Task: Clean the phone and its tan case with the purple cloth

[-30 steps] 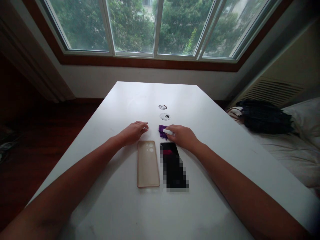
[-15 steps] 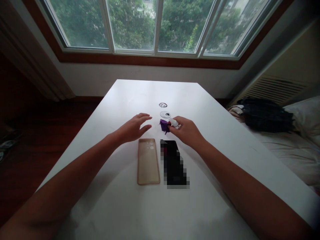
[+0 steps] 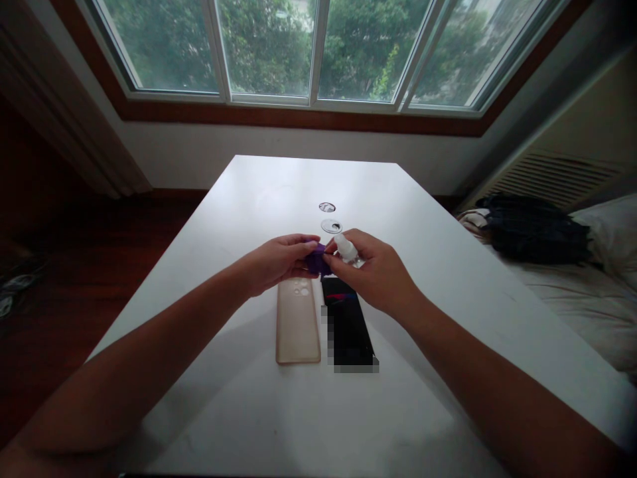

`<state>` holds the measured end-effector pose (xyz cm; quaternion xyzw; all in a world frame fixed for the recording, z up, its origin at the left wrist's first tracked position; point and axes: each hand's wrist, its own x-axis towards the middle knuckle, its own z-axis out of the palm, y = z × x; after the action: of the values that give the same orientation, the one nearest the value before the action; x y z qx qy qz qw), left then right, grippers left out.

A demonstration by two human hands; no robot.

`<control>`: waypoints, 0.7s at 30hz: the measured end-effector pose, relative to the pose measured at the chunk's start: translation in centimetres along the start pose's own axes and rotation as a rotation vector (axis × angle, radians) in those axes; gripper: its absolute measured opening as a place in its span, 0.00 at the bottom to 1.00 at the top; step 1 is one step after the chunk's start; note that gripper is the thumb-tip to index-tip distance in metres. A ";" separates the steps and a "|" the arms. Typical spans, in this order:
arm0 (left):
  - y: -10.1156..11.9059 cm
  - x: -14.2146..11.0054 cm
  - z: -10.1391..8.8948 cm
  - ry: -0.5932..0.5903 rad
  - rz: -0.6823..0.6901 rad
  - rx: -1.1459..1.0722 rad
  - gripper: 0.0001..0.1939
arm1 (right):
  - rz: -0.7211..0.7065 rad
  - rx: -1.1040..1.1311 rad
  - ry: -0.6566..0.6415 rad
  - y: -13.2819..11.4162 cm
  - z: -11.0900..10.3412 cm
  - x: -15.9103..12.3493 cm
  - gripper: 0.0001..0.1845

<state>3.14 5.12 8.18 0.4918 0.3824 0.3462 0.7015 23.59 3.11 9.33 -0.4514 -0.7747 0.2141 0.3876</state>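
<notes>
Hands at work over a white tabletop (image 3: 239, 405), clock directions read from the cloth, with 12 toward the window; the purple cloth (image 3: 317, 259) is held above the tabletop, between the two hands. The left hand (image 3: 279, 264), at 9 o'clock, pinches the cloth with the thumb on top and the fingers beneath; the right hand (image 3: 379, 271), at 3 o'clock, has its fingers curled around the bottle (image 3: 347, 250), whose white top tilts toward 11 o'clock; the right thumb and forefinger also appear to meet the cloth's edge, though the small, dim view leaves this contact uncertain.

At 5 o'clock lies the phone (image 3: 352, 332), flat, its dark face marked by a red and blue streak near the far end; between 6 and 7 o'clock lies the beige case (image 3: 298, 328), with its camera cutouts toward 12; a narrow gap separates the two. The near disc (image 3: 331, 226) shows at 1 o'clock, the far disc (image 3: 327, 207) just past 12; beyond the tabletop stand the window (image 3: 269, 50) at 12 and the bed (image 3: 572, 299) at 3, bearing a dark bundle (image 3: 537, 229); a curtain (image 3: 64, 113) hangs at 10.
</notes>
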 end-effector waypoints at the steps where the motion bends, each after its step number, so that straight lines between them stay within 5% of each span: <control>1: -0.1 0.1 0.1 0.038 0.009 -0.016 0.14 | -0.026 0.017 0.023 0.0 -0.1 0.0 0.10; 5: -0.2 0.4 0.1 0.188 0.020 -0.007 0.21 | 0.069 0.163 0.113 0.3 -0.7 0.3 0.22; 9: -0.3 0.5 0.2 0.287 0.067 0.050 0.19 | 0.237 0.390 0.005 0.6 -0.9 0.4 0.35; 14: -0.5 0.0 0.9 0.215 0.261 0.224 0.08 | 0.340 0.503 -0.198 0.3 0.1 0.2 0.34; 21: -0.3 -1.7 2.5 0.101 0.440 0.453 0.15 | 0.393 0.512 -0.269 0.5 0.7 0.0 0.35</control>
<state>4.60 2.49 8.77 0.6885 0.3685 0.4196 0.4627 23.27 3.40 8.57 -0.4476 -0.6383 0.5297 0.3342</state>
